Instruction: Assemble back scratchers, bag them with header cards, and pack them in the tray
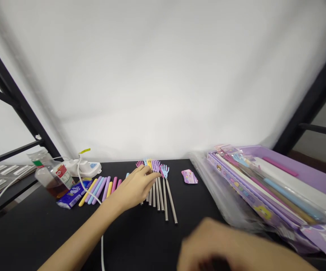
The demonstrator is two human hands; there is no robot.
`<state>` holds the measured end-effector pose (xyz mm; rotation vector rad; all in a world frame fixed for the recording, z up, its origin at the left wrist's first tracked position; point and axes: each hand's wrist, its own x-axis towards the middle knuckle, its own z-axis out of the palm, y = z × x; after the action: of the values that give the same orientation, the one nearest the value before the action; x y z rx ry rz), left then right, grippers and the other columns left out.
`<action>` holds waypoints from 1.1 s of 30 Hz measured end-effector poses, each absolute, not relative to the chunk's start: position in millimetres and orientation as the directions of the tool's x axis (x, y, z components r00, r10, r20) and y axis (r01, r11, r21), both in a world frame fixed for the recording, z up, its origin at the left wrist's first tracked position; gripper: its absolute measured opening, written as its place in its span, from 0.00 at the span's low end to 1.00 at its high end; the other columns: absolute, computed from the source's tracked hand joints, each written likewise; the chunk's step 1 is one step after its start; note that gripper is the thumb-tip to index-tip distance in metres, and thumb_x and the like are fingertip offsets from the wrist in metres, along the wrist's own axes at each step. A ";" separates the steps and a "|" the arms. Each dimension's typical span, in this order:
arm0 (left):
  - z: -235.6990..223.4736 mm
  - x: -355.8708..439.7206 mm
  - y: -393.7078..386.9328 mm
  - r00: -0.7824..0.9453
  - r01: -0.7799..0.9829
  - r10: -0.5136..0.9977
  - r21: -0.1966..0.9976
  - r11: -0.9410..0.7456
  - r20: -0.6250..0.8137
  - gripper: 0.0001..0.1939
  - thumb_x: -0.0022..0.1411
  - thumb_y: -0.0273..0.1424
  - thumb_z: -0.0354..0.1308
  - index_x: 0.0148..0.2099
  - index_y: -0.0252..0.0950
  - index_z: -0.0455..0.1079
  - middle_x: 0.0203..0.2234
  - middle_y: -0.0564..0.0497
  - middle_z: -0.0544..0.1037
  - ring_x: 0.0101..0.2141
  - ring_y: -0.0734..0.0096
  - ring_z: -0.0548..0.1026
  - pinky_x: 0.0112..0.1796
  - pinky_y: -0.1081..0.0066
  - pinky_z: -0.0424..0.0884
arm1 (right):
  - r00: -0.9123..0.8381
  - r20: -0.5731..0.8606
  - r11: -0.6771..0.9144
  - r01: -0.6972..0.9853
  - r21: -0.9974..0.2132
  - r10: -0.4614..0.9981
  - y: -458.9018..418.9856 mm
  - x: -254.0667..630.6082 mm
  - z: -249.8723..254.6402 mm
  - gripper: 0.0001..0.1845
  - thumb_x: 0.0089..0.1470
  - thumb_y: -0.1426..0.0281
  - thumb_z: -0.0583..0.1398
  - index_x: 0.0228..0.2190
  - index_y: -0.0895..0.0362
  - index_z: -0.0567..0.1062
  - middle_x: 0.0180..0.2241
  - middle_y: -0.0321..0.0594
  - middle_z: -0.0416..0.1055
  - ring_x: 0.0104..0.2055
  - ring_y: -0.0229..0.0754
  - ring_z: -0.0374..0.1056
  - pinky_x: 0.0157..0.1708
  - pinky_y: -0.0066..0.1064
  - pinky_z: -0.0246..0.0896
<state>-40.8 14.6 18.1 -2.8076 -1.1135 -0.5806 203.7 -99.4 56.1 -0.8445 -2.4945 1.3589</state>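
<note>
Where the row of metal-handled back scratchers lies side by side on the black table, their small coloured claw heads pointing toward the white backdrop, the person's left hand rests on top of them. Its fingers are loosely extended and held together, fingertips touching the shafts just below the claw heads; it pinches nothing that I can see. The right hand sits low at the near edge, blurred, and I cannot tell whether it is spread or closed.

Just left of the scratchers lie pastel handle sleeves in yellow, blue, purple and pink, fanned out beside each other. Beyond them are a blue tissue packet, a tilted plastic bottle with brown liquid, and a white device with a cable. A small pink card lies apart to the right, and farther right a stack of purple packaged sets in clear wrapping.
</note>
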 end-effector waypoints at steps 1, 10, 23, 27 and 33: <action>16.0 -39.2 18.0 0.673 0.662 0.637 0.077 -0.745 0.375 0.18 0.71 0.27 0.46 0.58 0.43 0.69 0.40 0.47 0.72 0.43 0.62 0.71 0.45 0.62 0.72 | -0.775 -0.073 0.409 0.408 -0.816 0.628 -85.1 202.5 59.3 0.19 0.66 0.54 0.51 0.42 0.51 0.76 0.28 0.35 0.71 0.30 0.37 0.71 0.28 0.27 0.65; -0.6 -40.9 21.6 0.640 0.682 0.648 0.083 -0.726 0.412 0.17 0.72 0.28 0.45 0.57 0.42 0.68 0.39 0.47 0.71 0.43 0.62 0.70 0.43 0.62 0.71 | -0.347 0.288 0.450 0.641 -0.622 0.893 -0.7 197.8 29.7 0.09 0.58 0.66 0.58 0.37 0.55 0.77 0.23 0.34 0.70 0.25 0.37 0.63 0.26 0.30 0.53; 2.7 -46.8 5.9 0.606 0.733 0.727 0.129 -0.668 0.322 0.14 0.71 0.27 0.46 0.54 0.42 0.68 0.41 0.49 0.71 0.44 0.62 0.69 0.44 0.61 0.69 | -0.183 0.352 0.358 0.765 -0.536 0.918 -1.7 216.4 7.9 0.09 0.59 0.64 0.56 0.31 0.53 0.74 0.22 0.32 0.69 0.24 0.37 0.63 0.26 0.30 0.52; -0.3 -47.3 6.4 0.598 0.753 0.737 0.093 -0.651 0.316 0.15 0.72 0.27 0.44 0.53 0.41 0.69 0.40 0.48 0.71 0.43 0.62 0.68 0.42 0.62 0.69 | -0.172 0.320 0.328 0.778 -0.536 0.932 1.0 221.8 7.2 0.09 0.58 0.65 0.56 0.31 0.52 0.75 0.24 0.33 0.71 0.25 0.38 0.65 0.26 0.31 0.53; -4.6 -46.1 8.9 0.602 0.759 0.739 0.070 -0.647 0.301 0.15 0.73 0.28 0.44 0.53 0.41 0.69 0.42 0.48 0.71 0.44 0.62 0.69 0.44 0.62 0.70 | -0.206 0.217 0.297 0.738 -0.606 0.954 -2.0 201.7 2.6 0.04 0.54 0.69 0.58 0.28 0.53 0.70 0.21 0.32 0.70 0.24 0.37 0.66 0.25 0.29 0.54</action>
<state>-46.1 8.9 -4.6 -2.7529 -1.2894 -0.4708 201.7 -2.0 2.6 -1.5028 -2.0135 0.5064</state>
